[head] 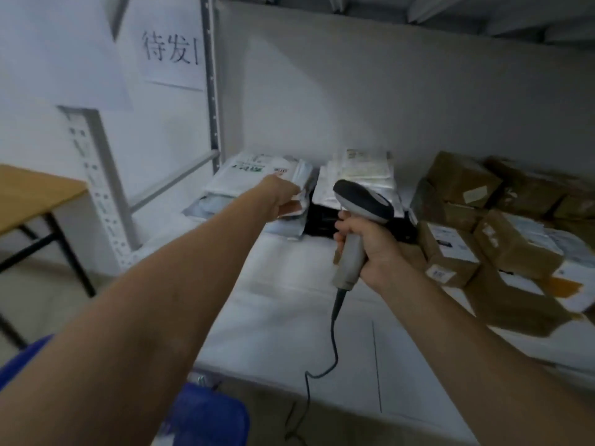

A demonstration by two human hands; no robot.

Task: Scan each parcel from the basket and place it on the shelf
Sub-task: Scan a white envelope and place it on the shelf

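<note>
your left hand [284, 195] reaches the stack of white mailers [254, 175] at the shelf's [289, 300] back left. its fingers are hidden, so i cannot tell if it grips. set the parcel flat and square. your right hand [370, 249] is clamped round the barcode scanner [360, 201].

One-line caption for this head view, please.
Left hand reaches the white parcels stacked on the shelf; right hand grips the barcode scanner.

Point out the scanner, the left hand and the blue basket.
scanner [367, 199]: head view, its dark head.
left hand [282, 195]: head view, back of hand.
blue basket [209, 413]: head view, near corner.
</note>
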